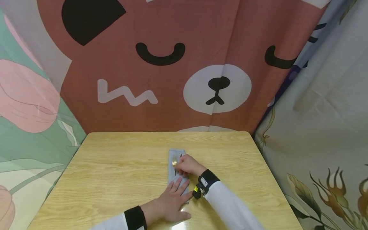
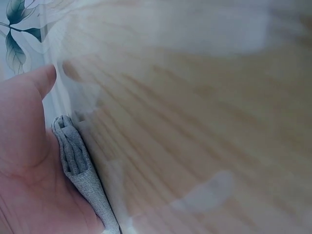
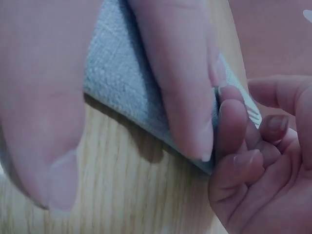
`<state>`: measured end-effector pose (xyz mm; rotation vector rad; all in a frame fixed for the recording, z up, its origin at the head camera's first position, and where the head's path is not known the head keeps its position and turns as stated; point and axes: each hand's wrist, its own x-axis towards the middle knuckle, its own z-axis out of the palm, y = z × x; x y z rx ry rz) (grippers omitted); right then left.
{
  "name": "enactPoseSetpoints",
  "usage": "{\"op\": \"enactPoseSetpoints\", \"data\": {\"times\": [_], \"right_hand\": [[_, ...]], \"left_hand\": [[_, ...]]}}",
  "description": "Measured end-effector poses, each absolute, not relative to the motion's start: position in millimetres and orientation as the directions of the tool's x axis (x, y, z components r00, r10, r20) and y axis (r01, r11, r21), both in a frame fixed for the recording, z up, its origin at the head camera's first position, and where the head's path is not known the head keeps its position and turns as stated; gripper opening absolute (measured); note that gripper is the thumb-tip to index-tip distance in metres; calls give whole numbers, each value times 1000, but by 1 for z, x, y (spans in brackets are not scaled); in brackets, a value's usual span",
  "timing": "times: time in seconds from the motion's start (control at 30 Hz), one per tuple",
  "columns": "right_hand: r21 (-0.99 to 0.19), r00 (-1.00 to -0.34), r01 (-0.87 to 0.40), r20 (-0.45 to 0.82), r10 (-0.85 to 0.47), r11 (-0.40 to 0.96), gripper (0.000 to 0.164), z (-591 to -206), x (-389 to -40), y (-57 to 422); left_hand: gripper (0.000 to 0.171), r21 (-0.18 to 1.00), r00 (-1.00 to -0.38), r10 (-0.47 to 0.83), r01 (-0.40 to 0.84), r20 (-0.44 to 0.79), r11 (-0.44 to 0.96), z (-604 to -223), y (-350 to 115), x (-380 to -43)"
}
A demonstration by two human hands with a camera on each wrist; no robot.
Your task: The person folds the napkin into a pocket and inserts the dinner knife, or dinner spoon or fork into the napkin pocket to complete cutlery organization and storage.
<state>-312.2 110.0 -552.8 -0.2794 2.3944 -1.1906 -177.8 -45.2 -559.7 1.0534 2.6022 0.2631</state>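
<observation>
A grey-blue folded napkin (image 1: 172,154) lies lengthwise on the wooden table, its thick layered edge (image 2: 78,151) showing in the left wrist view. A gold fork (image 1: 174,162) rests on it, tines away from me. My left hand (image 1: 173,201) presses the napkin's near part with fingers spread. Over its right side, my right hand (image 1: 188,165) has curled fingers, seemingly pinching a slim piece of cutlery whose dark tip (image 1: 180,156) shows just beyond them; the rest is hidden. In the right wrist view the curled fingers (image 3: 234,126) are close to the napkin's edge, beside the left hand's fingers.
The light wooden table (image 1: 120,159) extends on both sides of the napkin. Behind it hangs a brown bear-face curtain (image 1: 161,86). Patterned fabric hangs at left and right. A black strap with a small camera (image 1: 198,191) is on the right wrist, close to the left fingertips.
</observation>
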Motion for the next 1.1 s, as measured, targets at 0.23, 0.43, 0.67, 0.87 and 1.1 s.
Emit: {"op": "enactPoseSetpoints", "data": {"times": [0.23, 0.43, 0.67, 0.87, 1.1], "right_hand": [[-817, -914, 71, -282, -290, 572, 28, -564, -319, 112], [-826, -931, 88, -267, -250, 556, 32, -569, -320, 114], [-876, -940, 106, -242, -239, 470, 35, -575, -320, 116], [-932, -944, 136, -225, -243, 336, 32, -582, -321, 123], [-957, -941, 173, -230, -249, 231, 30, -584, -321, 128]], "left_hand": [[87, 295, -675, 697, 634, -239, 715, -559, -44, -178], [90, 289, -675, 700, 639, -233, 713, -559, -44, -175], [91, 312, -660, 710, 640, -243, 702, -555, -46, -171], [96, 299, -643, 719, 654, -263, 695, -554, -47, -166], [99, 288, -591, 759, 702, -275, 651, -554, -52, -160]]}}
